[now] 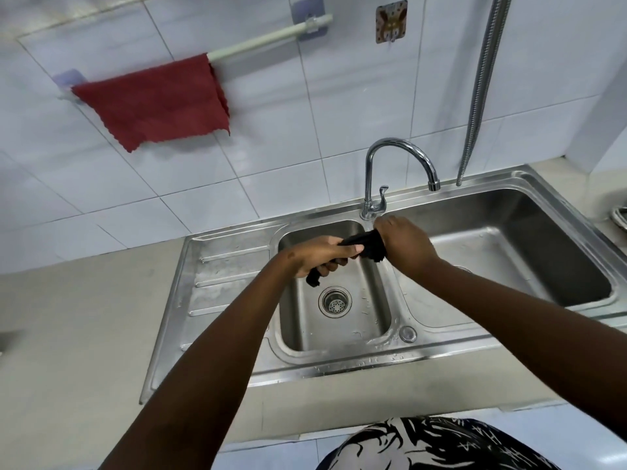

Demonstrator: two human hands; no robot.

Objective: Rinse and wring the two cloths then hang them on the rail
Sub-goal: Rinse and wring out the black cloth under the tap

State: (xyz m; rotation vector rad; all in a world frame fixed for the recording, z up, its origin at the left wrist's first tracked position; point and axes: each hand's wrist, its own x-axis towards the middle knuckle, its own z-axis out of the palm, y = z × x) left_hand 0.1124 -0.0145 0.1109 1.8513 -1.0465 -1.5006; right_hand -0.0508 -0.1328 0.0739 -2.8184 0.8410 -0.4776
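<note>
Black cloth (364, 247): twisted into a short rope, held over the small left basin (373, 310), just near of the tap (375, 201).
Long axis: runs left-near to right-far, from the tail below the left fist up to the bunch at the right wrist.
Left hand (315, 257): fingers fully curled, clamped on the cloth's left end; a short tail hangs out below the fist.
Right hand (402, 240): closed on the right end, back of the hand toward the camera; its fingers are hidden, so the exact curl cannot be told.
Step in hand (judged): wringing; no water visibly runs from the spout.
Red cloth (154, 100): draped on the left part of the rail (271, 40), far and to the left on the wall.
Free rail: the bare stretch lies right of the red cloth, up and left of both hands; the left hand is nearer it.
Count: two cloths, one rail, one tap, two basins, one drain (335, 301), two hands.
</note>
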